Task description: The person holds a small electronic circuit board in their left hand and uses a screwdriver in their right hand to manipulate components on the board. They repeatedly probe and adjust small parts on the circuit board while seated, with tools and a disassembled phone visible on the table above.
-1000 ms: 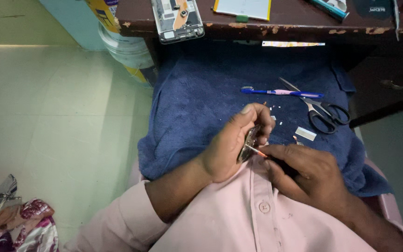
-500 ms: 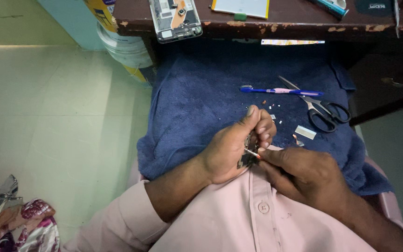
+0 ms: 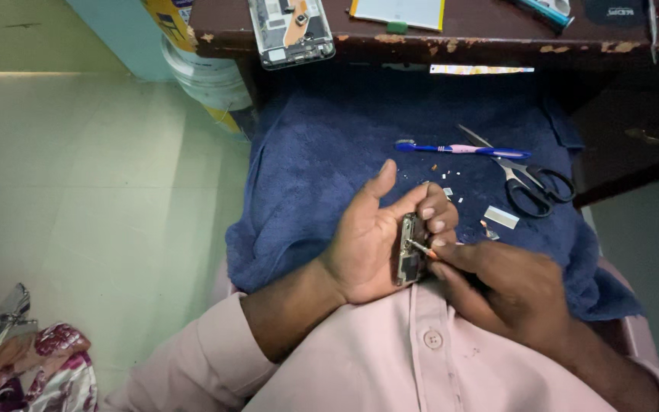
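My left hand [image 3: 375, 244] is gripping a small phone part [image 3: 408, 252]; my right hand [image 3: 509, 286] is pinching a thin tool [image 3: 421, 247] against it, over the towel [image 3: 329, 152].

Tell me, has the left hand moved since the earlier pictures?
Yes. The left hand, shut on the small device, moved toward the body, away from the blue toothbrush.

Blue towel [image 3: 329, 152] spread out, bits and tools scattered across it.
A toothbrush [image 3: 463, 149] lies touching black scissors [image 3: 532, 183] (blades tucked beneath it), small white scraps nearby; an opened phone [image 3: 291, 30] rests on the worn desk [image 3: 490, 38] above.
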